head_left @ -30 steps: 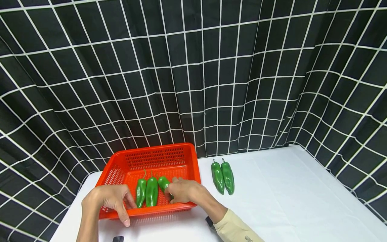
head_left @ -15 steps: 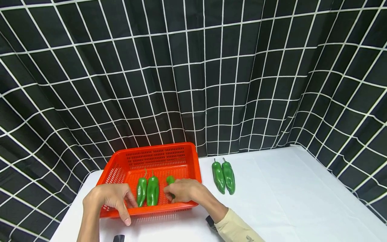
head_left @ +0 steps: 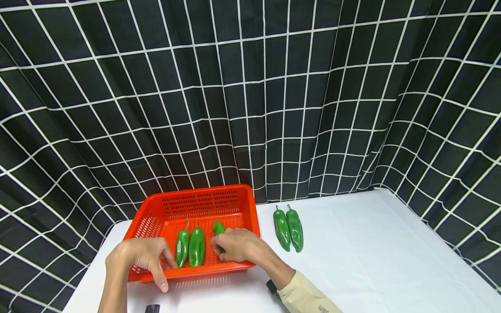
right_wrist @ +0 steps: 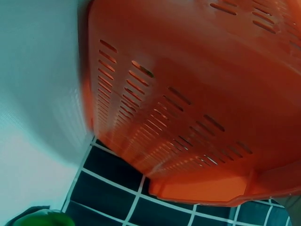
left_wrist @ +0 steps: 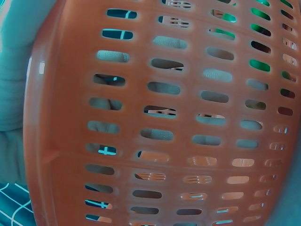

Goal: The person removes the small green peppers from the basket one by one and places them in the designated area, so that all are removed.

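Inside the red basket (head_left: 251, 213) on the white desk (head_left: 352, 243), the right hand (head_left: 236, 244) holds a green pepper (head_left: 218, 227) in curled fingers near two more peppers (head_left: 197, 248), while the left hand (head_left: 142, 255), partly closed, grips the near rim (head_left: 203, 271), thumb outside and fingers inside, another pair of peppers (head_left: 295, 231) lying to the right

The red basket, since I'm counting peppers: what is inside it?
Three green peppers and some left fingers show; the right hand covers part of the rightmost pepper. The basket floor beneath them is hidden.
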The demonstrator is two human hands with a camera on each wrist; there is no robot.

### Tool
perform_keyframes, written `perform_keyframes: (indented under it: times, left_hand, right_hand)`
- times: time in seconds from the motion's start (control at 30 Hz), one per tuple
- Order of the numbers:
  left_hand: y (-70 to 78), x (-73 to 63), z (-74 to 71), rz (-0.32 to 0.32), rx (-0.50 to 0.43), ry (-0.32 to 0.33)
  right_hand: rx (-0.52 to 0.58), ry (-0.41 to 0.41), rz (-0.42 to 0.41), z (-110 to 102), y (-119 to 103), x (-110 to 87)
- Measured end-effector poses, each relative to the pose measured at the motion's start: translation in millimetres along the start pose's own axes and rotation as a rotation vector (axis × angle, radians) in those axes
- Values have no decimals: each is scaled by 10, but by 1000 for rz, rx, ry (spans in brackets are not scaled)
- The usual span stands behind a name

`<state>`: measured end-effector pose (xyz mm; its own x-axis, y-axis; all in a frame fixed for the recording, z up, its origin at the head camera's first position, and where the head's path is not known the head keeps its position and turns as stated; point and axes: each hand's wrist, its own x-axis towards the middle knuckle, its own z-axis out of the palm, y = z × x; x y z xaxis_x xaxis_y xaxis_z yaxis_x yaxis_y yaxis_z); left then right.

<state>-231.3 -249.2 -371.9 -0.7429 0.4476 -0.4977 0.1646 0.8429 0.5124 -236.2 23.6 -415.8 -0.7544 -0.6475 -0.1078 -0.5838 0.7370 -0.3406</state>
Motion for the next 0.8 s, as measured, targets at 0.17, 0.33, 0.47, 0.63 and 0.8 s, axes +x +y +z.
perform_keyframes:
  times: [0.17,0.33,0.47,0.63,0.8]
  left_hand:
    - [-1,-7,8,7,-1,0]
    - [17,-3,9,-6,9,2]
    - [37,6,6,-27,12,7]
    - [37,4,11,-50,13,16]
    - [28,-12,19,-47,13,21]
  right_hand:
    - [23,32,-28,-14,7,-10]
    - [42,69,-49,-75,2,-33]
    - [68,97,-59,-176,-1,-84]
    - [88,126,-81,-335,23,-185]
    - [146,148,-117,-511,120,-303]
